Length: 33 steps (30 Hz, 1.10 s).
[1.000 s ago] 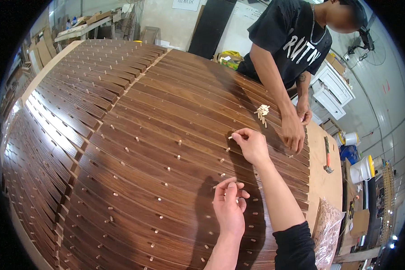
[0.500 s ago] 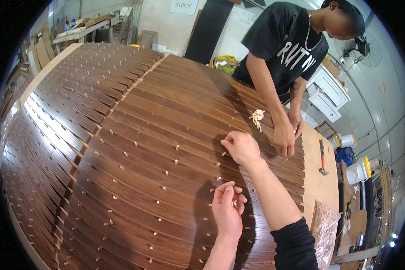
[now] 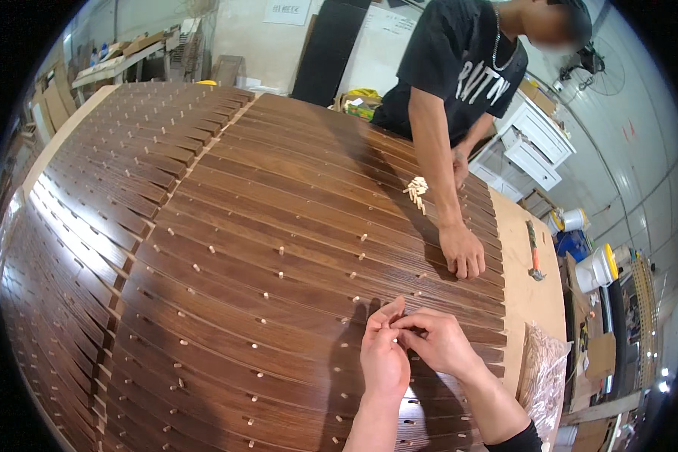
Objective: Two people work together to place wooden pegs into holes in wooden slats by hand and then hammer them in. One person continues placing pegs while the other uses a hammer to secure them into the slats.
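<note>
Woodworking workshop: dark wooden slats [image 3: 279,226] lying across a bench, dowels [image 3: 416,192] piling, hammer [image 3: 533,252] resting, boards [image 3: 90,68] leaning behind.

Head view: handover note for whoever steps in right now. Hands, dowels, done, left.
Left hand and right hand: together over the dark wooden slats, fingertips pinched at one spot; whether they hold a dowel is hidden.
Loose dowel pile lies further up the slats, beside the co-worker's hand, which is pressed on the slats. Hammer sits on the bare board at right.
Done: many dowel pegs already stand in the slats.
Left: cannot tell which holes remain unfilled.
</note>
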Each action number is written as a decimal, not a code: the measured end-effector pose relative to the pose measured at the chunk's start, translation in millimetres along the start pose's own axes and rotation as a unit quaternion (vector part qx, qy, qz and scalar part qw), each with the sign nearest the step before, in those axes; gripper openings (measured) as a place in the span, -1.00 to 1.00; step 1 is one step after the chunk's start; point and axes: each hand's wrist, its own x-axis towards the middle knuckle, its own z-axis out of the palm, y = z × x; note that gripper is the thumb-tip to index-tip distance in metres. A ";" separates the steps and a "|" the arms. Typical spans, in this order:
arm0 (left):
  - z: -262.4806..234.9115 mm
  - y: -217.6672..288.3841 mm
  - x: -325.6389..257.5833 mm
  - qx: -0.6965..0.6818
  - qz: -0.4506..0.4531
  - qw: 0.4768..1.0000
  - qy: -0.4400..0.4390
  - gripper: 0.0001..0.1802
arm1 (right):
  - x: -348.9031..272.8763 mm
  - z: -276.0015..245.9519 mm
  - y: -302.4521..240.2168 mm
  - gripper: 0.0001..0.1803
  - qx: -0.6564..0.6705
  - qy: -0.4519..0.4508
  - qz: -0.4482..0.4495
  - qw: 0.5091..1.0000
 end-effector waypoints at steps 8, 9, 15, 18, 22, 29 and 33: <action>4.5 -4.2 2.2 -0.031 0.011 0.999 0.029 -0.64 | -13.7 -9.3 -12.0 -0.69 0.043 -0.025 0.060 0.997; 5.9 -2.0 1.2 -0.027 0.019 0.998 0.052 -0.65 | -14.2 -10.4 -10.0 -0.69 0.043 -0.017 0.066 0.997; 8.8 -0.2 -0.3 0.007 0.027 0.998 0.051 -0.62 | -16.8 -25.6 -10.0 -0.58 0.071 -0.105 0.077 0.989; 8.8 -1.0 -0.6 -0.004 0.018 1.000 0.024 -0.63 | -13.9 -33.2 -3.1 -0.69 0.029 -0.052 0.059 0.996; 7.9 1.7 -3.4 -0.020 0.003 0.999 0.042 -0.72 | 22.3 -42.2 34.7 -0.75 0.040 0.052 0.093 0.993; 8.5 0.6 -3.3 -0.018 -0.019 0.999 0.041 -0.74 | 86.8 -48.4 76.4 -0.68 -0.051 0.160 0.169 0.971; 10.8 0.9 -3.6 -0.008 -0.020 0.998 0.053 -0.73 | 99.4 -50.1 70.5 -0.70 -0.174 0.169 0.134 0.961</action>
